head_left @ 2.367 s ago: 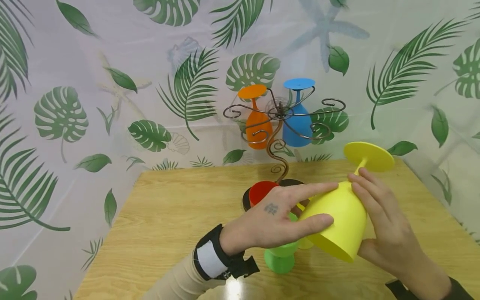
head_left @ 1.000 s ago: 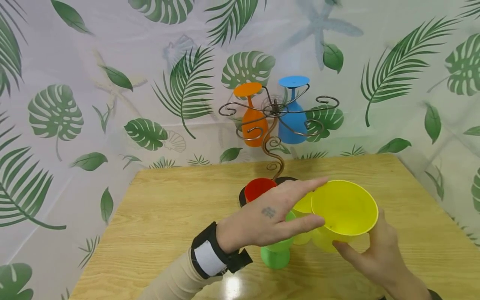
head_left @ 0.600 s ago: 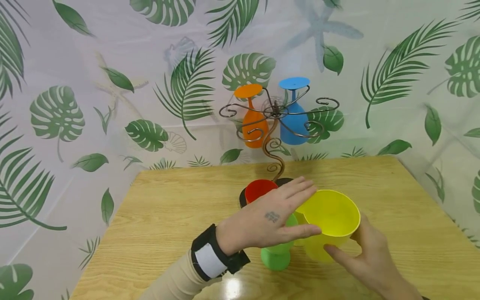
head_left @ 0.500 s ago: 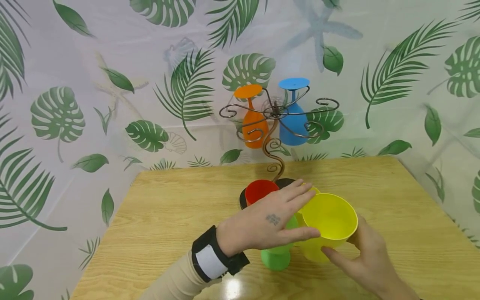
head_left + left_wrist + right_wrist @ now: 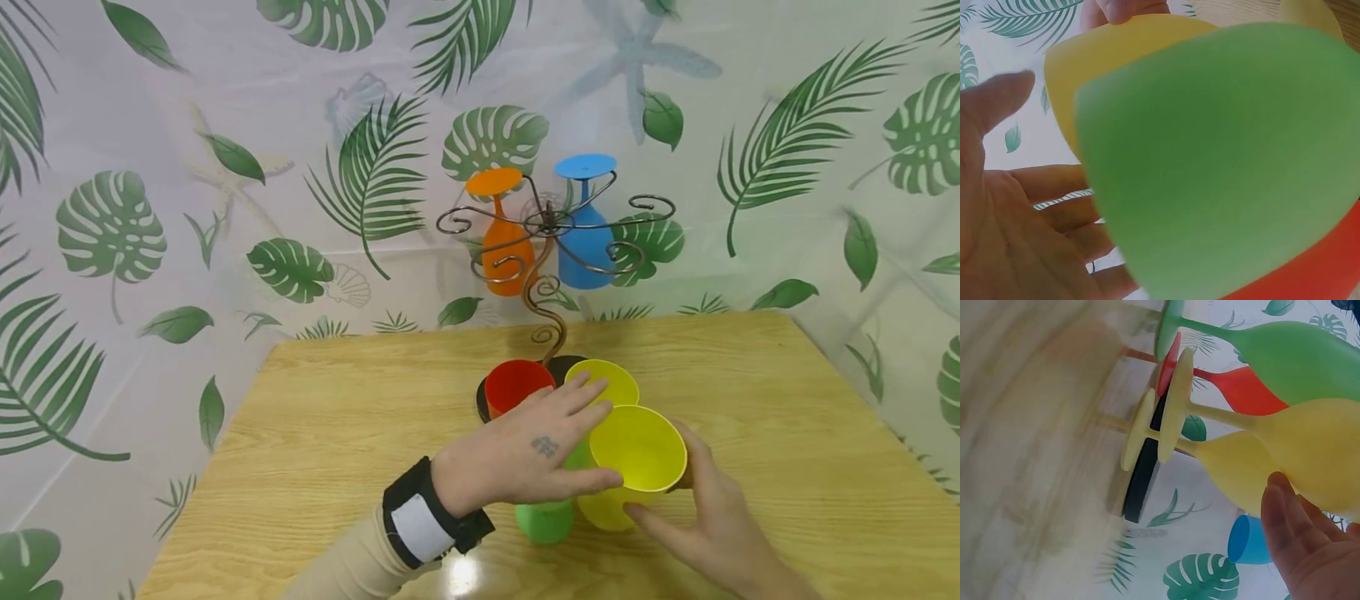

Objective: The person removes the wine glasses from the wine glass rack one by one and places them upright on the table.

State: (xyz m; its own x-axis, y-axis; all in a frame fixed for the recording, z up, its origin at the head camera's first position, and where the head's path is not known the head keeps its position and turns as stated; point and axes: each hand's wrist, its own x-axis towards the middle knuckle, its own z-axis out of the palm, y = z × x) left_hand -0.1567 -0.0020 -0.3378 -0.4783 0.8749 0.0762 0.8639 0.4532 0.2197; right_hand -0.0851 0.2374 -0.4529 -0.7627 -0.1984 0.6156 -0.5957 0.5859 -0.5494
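Observation:
My right hand [image 5: 712,517] holds a yellow goblet [image 5: 637,450] upright by its bowl, thumb on the near side and fingers on the far side. In the right wrist view its foot [image 5: 1175,406] looks slightly above the table. My left hand [image 5: 525,454] hovers with fingers straight over a green goblet [image 5: 543,523], its thumb tip by the held goblet's rim; whether they touch I cannot tell. A second yellow goblet [image 5: 611,379] and a red goblet [image 5: 517,387] stand upright just behind. In the left wrist view, the green bowl [image 5: 1222,156] hides much of the yellow one.
A curled metal goblet rack [image 5: 551,325] on a black base [image 5: 482,404] stands behind the upright goblets. An orange goblet [image 5: 506,258] and a blue goblet [image 5: 585,250] hang upside down from its arms. The wooden table [image 5: 360,417] meets a leaf-patterned backdrop [image 5: 300,125].
The yellow goblet in my right hand has turned from upside down to upright, then moved left and toward me beside the green goblet. My left hand no longer presses its bowl.

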